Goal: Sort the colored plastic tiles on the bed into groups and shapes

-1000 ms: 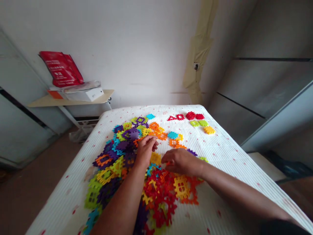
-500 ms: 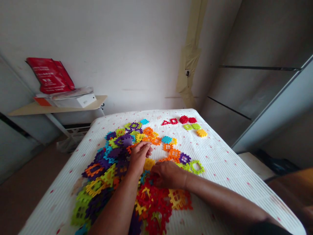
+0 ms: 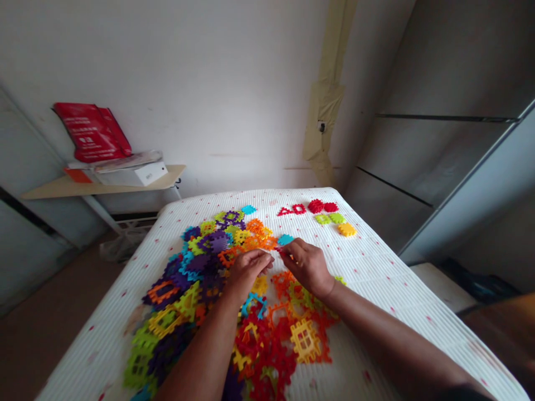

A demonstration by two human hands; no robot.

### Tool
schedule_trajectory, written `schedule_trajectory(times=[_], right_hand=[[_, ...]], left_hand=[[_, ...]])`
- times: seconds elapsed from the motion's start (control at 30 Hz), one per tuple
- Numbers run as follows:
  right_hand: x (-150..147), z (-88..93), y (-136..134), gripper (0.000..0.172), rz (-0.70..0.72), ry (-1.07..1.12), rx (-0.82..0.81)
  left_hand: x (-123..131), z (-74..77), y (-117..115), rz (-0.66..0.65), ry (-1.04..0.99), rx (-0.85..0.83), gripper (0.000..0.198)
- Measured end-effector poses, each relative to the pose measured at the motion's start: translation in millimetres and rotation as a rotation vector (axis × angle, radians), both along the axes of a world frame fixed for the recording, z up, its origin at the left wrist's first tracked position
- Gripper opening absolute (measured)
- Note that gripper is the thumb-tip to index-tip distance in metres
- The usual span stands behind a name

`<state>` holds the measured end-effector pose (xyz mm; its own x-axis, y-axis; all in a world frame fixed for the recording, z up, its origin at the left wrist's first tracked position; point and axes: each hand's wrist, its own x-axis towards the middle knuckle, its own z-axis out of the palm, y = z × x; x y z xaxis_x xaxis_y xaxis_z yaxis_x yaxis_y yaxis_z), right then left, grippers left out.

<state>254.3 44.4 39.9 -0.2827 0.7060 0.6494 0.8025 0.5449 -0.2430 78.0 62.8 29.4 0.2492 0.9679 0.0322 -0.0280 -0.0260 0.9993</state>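
Above the heap of interlocking plastic tiles, my left hand point(image 3: 249, 269) has its thumb and fingers pressed together; whether anything sits between them I cannot make out. Close by on the right, my right hand point(image 3: 308, 266) is closed, and a bit of a red plastic tile point(image 3: 280, 249) shows at its fingertips. Beneath and around both hands lie toothed tiles in purple, orange, green, blue and yellow. A yellow window tile point(image 3: 305, 340) rests on red ones point(image 3: 273, 356) near my right forearm. A blue tile point(image 3: 285, 239) peeks out just beyond my right hand.
Toward the table's far right sit red tiles point(image 3: 316, 206), green tiles point(image 3: 336, 218) and a yellow tile point(image 3: 346, 229). A white spotted cloth point(image 3: 376, 312) covers the table. At the left, a small shelf point(image 3: 50, 188) carries a white box point(image 3: 144, 174) and a red bag point(image 3: 92, 133).
My right hand has risen from the red tiles and moved forward, now with a red tile at its fingertips. My left hand has shifted slightly right and nearer to me.
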Motion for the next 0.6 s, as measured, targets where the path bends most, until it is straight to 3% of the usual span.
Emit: schedule_trajectory(times=[0.2, 0.43, 0.6], right_hand=[[-2, -14.0, 2, 0.020, 0.067, -0.181, 0.179], [-3, -11.1, -2, 0.023, 0.167, -0.227, 0.319], [-3, -10.5, -4, 0.023, 0.185, -0.268, 0.317]], left_hand=[[1, 1.6, -2, -0.042, 0.039, 0.034, 0.031], [1, 1.3, 1, 0.000, 0.076, 0.003, 0.030], [0, -0.8, 1, -0.026, 0.040, -0.042, 0.031]])
